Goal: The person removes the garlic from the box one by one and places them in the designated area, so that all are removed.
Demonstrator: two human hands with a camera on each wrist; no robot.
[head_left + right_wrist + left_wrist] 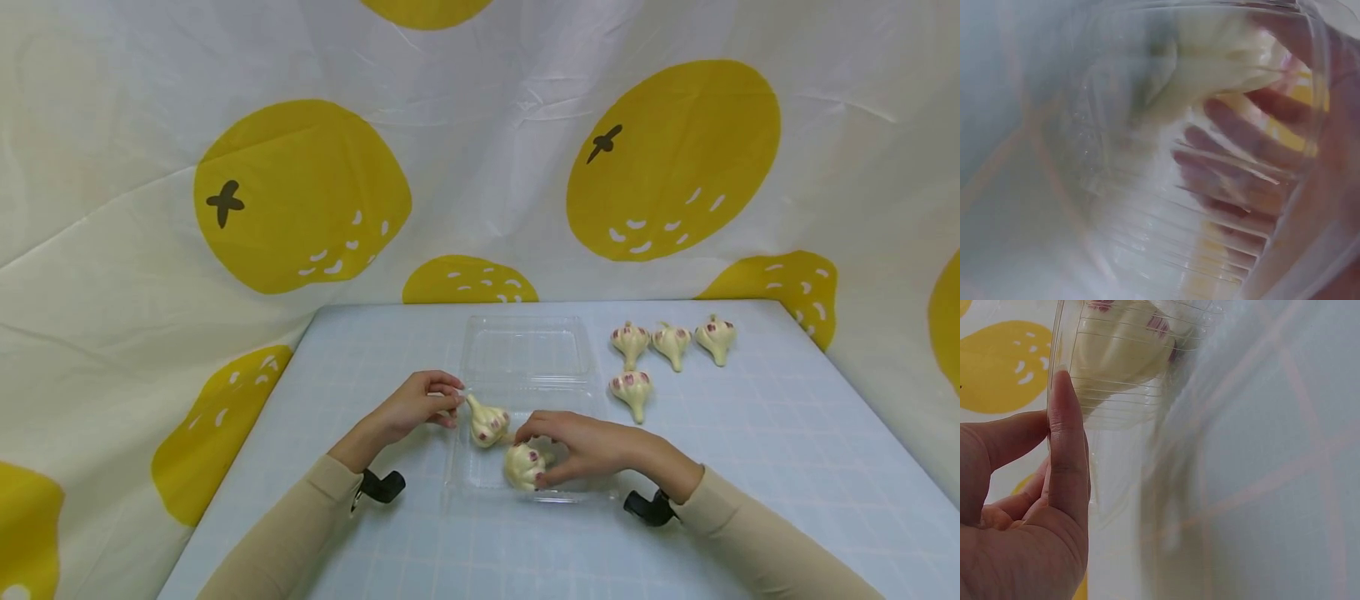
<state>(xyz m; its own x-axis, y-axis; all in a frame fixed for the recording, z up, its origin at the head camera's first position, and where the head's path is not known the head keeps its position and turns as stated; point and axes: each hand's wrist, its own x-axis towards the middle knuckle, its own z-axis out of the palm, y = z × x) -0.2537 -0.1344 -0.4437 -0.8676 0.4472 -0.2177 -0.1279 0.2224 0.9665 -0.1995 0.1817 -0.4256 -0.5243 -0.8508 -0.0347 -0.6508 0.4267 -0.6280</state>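
A clear plastic clamshell container [474, 477] lies with its lid folded back, away from me. At its left rim, my left hand [416, 407] pinches the edge between thumb and fingers, as the left wrist view shows the fingers [1066, 450] against the clear wall. One garlic bulb [489, 425], cream with purple marks, lies in the left part of the container, stem toward the left hand. My right hand [588, 446] reaches into the container from the right and grips a second garlic bulb [522, 467] near the front wall. Through the clear wall, the right wrist view shows its fingers [1235, 128].
Several more garlic bulbs lie on the table right of the container: three in a back row, including one garlic bulb [716, 336] at the far right, and a nearer garlic bulb [632, 390]. The open lid [527, 348] rests behind the tray. A lemon-print curtain [487, 167] hangs behind the table.
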